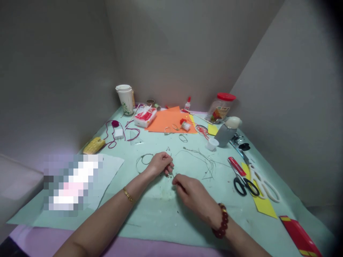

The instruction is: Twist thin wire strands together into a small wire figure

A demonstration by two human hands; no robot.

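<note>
pinching a thin cord (173,175) near the middle of the green table cover (155,214), clamped in the fingertips of left hand (161,165) and right hand (189,191), probably to hold it steady, with loose strands (213,162) and black-handled scissors (242,180) to the right, likely for easy reach.

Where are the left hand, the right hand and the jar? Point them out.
Left hand (159,164): head view, on the back of the hand.
Right hand (195,194): head view, on the back of the hand.
Jar (219,109): head view, on its body.
</note>
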